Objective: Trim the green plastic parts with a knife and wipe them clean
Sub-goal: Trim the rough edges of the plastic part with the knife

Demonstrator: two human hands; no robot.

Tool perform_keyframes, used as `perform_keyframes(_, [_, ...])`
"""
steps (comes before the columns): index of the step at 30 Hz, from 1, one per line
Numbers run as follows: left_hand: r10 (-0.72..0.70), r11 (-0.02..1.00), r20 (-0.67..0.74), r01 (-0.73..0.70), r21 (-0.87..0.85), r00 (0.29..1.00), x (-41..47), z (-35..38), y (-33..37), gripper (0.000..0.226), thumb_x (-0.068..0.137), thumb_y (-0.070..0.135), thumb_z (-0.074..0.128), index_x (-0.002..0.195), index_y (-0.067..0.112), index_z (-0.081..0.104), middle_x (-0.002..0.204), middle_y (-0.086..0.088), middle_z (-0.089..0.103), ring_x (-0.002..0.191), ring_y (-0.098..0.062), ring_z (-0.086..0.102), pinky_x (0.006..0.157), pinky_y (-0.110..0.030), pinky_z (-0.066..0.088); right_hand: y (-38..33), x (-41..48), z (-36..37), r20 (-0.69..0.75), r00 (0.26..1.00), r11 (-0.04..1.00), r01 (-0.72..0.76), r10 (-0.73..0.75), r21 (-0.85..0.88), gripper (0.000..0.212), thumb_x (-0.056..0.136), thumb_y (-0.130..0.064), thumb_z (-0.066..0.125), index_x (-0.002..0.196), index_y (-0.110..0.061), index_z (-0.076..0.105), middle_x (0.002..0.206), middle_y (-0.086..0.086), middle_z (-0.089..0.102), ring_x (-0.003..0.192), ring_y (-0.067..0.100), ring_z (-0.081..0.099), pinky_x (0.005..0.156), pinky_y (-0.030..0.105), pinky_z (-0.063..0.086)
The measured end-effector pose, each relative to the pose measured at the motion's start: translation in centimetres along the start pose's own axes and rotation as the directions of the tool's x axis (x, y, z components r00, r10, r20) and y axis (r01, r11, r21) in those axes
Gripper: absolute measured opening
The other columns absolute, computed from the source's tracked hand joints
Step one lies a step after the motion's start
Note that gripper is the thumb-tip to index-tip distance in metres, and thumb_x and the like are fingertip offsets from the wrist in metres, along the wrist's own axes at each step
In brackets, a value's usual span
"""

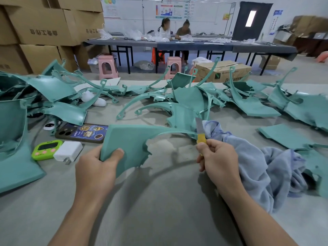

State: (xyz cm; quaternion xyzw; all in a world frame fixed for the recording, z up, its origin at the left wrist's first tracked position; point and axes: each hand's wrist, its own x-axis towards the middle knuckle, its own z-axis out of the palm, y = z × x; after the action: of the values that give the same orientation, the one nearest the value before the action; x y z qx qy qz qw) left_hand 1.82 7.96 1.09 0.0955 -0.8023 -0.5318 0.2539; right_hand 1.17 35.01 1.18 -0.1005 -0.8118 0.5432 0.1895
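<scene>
Trimming in progress: your left hand [96, 167] grips the part [127, 139] above the tabletop [159, 201], your right hand [216, 157] clasps the knife [200, 130] against its thin arm, while cloth [257, 157] and heaped parts [188, 98] apparently await.

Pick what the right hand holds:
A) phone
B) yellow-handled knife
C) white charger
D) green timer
B: the right hand grips the yellow-handled knife, blade up by the thin arm of the green part that the left hand holds.
</scene>
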Motion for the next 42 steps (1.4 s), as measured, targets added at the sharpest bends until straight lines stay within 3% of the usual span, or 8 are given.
perform_keyframes(3, [-0.033,0.999,-0.004,0.033,-0.032,0.999,0.1,-0.1,0.0,0.008,0.066,0.043,0.068,0.073,0.047,0.07,0.07,0.01,0.068,0.058,-0.012,0.053,0.056,-0.033,0.045,-0.4,-0.4,0.4,0.068,0.997,0.999,0.03,-0.031,0.023,0.029,0.099,-0.019,0.062,0.071,-0.013,0.069,0.056,0.003,0.067,0.037,0.013,0.052,0.043,0.024,0.045])
perform_keyframes(12, [0.289,0.947,-0.01,-0.285,0.151,0.957,-1.1,-0.5,0.3,0.031,0.072,0.054,0.06,0.083,0.025,0.06,0.065,-0.001,0.051,0.062,-0.02,0.045,0.051,-0.022,0.036,-1.2,-1.6,2.0,0.156,0.987,0.997,0.039,-0.028,-0.069,0.027,0.094,-0.024,0.062,0.074,-0.006,0.066,0.048,-0.005,0.053,0.047,0.009,0.044,0.05,0.027,0.036])
perform_keyframes(18, [0.267,0.953,-0.013,-0.262,0.151,0.964,-0.6,-1.2,-0.1,0.023,0.071,0.048,0.066,0.079,0.028,0.062,0.056,0.002,0.049,0.052,-0.012,0.042,0.046,-0.019,0.033,-0.6,-0.5,0.6,-0.131,0.989,0.886,-0.119,0.067,-0.447,0.05,0.096,-0.026,0.06,0.051,-0.008,0.044,0.044,-0.002,0.041,0.046,0.016,0.038,0.046,0.033,0.028])
perform_keyframes(24, [0.288,0.948,-0.011,-0.283,0.147,0.958,-0.5,-1.1,-0.1,0.022,0.07,0.047,0.066,0.076,0.028,0.06,0.058,0.0,0.045,0.05,-0.01,0.038,0.046,-0.02,0.031,-1.6,-1.4,1.5,0.064,0.995,0.972,0.094,-0.082,-0.213,0.037,0.096,-0.029,0.061,0.065,-0.011,0.056,0.052,-0.003,0.053,0.05,0.009,0.044,0.052,0.024,0.035])
perform_keyframes(30, [0.27,0.95,-0.019,-0.263,0.166,0.963,-0.4,-1.0,-0.1,0.021,0.071,0.039,0.069,0.078,0.024,0.057,0.063,-0.006,0.047,0.055,-0.013,0.038,0.048,-0.021,0.032,-0.8,1.0,-1.1,-0.019,0.981,0.854,-0.176,0.191,-0.49,0.046,0.095,-0.033,0.06,0.056,-0.009,0.053,0.053,0.001,0.052,0.054,0.025,0.045,0.049,0.029,0.033])
perform_keyframes(34, [0.281,0.946,-0.032,-0.272,0.176,0.959,-0.5,-0.6,0.0,0.03,0.071,0.038,0.07,0.066,0.014,0.052,0.065,-0.008,0.043,0.055,-0.013,0.033,0.048,-0.021,0.031,-1.2,0.7,-1.2,-0.007,0.998,0.875,-0.059,0.064,-0.48,0.05,0.097,-0.031,0.058,0.054,-0.009,0.045,0.041,-0.005,0.042,0.044,0.015,0.036,0.044,0.03,0.028])
perform_keyframes(38, [0.306,0.938,-0.016,-0.298,0.178,0.952,-0.9,-0.3,0.4,0.036,0.072,0.033,0.07,0.056,0.008,0.049,0.061,-0.002,0.039,0.052,-0.011,0.032,0.047,-0.018,0.03,-2.3,-0.1,0.7,0.157,0.987,0.954,0.03,0.018,-0.297,0.031,0.093,-0.029,0.061,0.075,-0.005,0.069,0.051,0.004,0.056,0.051,0.017,0.046,0.057,0.039,0.046])
perform_keyframes(42, [0.296,0.942,-0.012,-0.29,0.168,0.955,-0.9,-0.3,0.5,0.035,0.072,0.033,0.07,0.058,0.008,0.049,0.06,-0.001,0.039,0.051,-0.01,0.034,0.047,-0.016,0.031,-1.7,0.5,-0.7,0.086,0.994,0.855,-0.014,0.069,-0.519,0.044,0.099,-0.03,0.056,0.062,-0.006,0.058,0.056,0.006,0.054,0.065,0.029,0.052,0.06,0.033,0.038])
